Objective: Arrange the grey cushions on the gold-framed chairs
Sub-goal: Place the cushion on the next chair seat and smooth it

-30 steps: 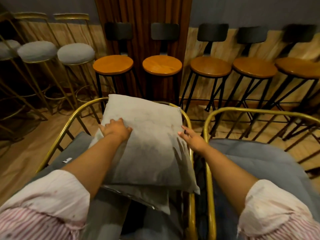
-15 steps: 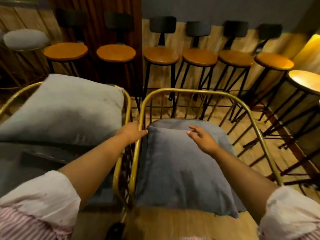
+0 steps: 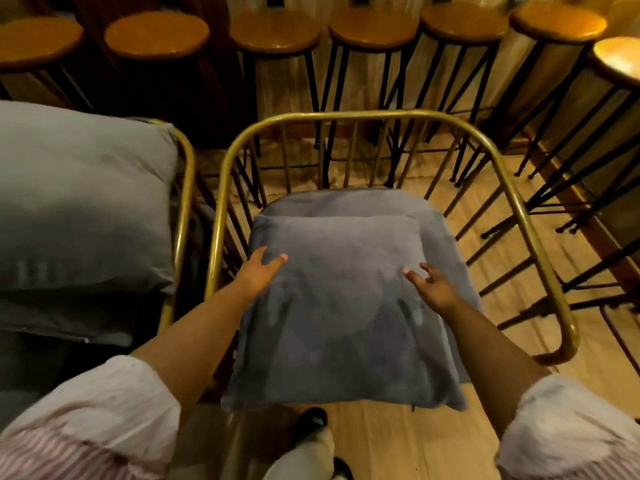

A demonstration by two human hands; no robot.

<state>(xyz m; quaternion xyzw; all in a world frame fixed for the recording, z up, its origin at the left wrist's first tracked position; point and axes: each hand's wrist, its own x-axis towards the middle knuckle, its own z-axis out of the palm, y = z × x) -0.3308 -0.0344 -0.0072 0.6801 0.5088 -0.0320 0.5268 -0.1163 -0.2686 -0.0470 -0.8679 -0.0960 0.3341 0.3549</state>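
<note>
A grey cushion (image 3: 339,317) lies flat on the seat of a chair with a gold frame (image 3: 346,115), and its near edge hangs a little over the front edge of the seat. Under it there is a second grey pad (image 3: 349,202), which shows along the back edge and the right side of the seat. The left hand (image 3: 260,271) rests on the left side of the cushion, near its back left corner; the fingers press into the fabric, but it is not sure if they pinch it or only lie on it. The right hand (image 3: 435,287) is at the right side of the cushion with the fingers spread and open, touching or almost touching the surface; it does not hold anything. Both arms come out of rolled pale striped sleeves (image 3: 104,410). Just beside this chair, on the left, stands another gold chair (image 3: 185,202) with a lighter grey cushion (image 3: 79,199) on top of a darker one. Behind the chairs a row of round wooden stools (image 3: 275,29) with black legs stands along the wall, on a wooden floor (image 3: 485,237).
</note>
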